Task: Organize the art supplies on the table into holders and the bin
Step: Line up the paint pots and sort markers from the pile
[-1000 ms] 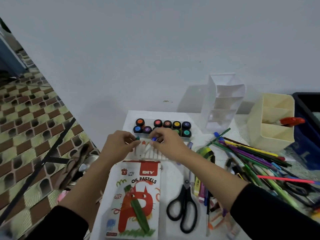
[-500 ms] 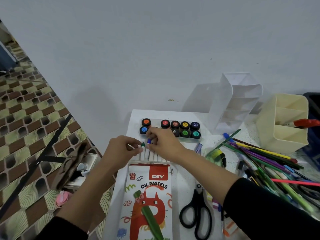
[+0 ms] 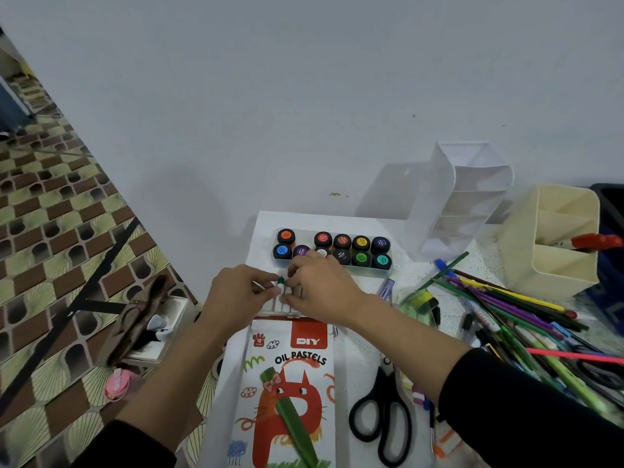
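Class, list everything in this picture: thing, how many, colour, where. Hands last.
table: one, white, under everything
oil pastels box: one, white with red cat, front centre
pastel tray: one, white, beyond the box
green pastel: one, at the tray's left
paint pots: eleven showing, mixed colours, table's back
scissors: one clear pair, black, right of the box
white holder: one, at the back
cream holder: one, right, holding a red-handled tool
bin: one, dark, right edge
pens and pencils: many, mixed, heaped right
left hand: pinches the green pastel
right hand: fingers over the tray, grip hidden
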Action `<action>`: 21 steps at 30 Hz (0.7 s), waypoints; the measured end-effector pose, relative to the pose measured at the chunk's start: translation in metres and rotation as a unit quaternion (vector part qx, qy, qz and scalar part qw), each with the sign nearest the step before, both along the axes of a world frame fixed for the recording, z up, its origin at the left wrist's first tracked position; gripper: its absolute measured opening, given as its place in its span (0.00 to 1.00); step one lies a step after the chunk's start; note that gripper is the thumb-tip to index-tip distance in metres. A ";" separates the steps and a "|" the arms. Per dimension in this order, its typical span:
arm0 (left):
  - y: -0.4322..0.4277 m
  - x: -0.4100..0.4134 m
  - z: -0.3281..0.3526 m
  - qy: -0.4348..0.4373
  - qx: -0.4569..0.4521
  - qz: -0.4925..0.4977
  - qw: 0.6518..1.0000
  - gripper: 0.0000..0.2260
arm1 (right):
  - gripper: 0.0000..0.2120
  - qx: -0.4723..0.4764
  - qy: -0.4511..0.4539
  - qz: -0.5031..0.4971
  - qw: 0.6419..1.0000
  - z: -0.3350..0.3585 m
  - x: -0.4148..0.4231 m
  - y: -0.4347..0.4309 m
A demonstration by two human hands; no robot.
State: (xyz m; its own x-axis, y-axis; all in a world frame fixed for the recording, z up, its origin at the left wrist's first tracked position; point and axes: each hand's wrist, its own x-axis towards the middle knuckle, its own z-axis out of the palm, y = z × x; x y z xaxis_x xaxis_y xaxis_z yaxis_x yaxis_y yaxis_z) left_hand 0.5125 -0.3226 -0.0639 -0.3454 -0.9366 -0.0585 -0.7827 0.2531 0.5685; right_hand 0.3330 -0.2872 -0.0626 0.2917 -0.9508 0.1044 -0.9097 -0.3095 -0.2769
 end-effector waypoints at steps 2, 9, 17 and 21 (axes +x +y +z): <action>0.000 -0.001 -0.001 -0.003 0.001 0.002 1.000 0.13 | 0.14 -0.006 0.005 -0.010 1.000 -0.004 0.001 0.001; 0.003 -0.005 -0.005 -0.020 -0.024 -0.019 0.999 0.13 | 0.14 -0.023 -0.027 -0.038 0.999 -0.011 0.003 0.004; 0.014 -0.004 0.004 0.014 -0.059 -0.023 0.998 0.11 | 0.16 -0.009 -0.109 -0.045 0.993 -0.002 -0.010 0.022; 0.030 -0.016 0.019 0.067 -0.069 -0.034 0.995 0.08 | 0.12 -0.009 -0.182 -0.077 0.980 0.018 -0.037 0.049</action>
State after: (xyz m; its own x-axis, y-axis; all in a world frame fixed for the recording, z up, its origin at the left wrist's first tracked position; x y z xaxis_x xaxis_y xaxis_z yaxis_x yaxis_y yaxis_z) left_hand 0.4965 -0.2929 -0.0452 -0.4049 -0.9065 0.1199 -0.6811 0.3865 0.6219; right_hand 0.2962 -0.2386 -0.0449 0.0844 -0.9777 0.1922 -0.7885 -0.1835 -0.5871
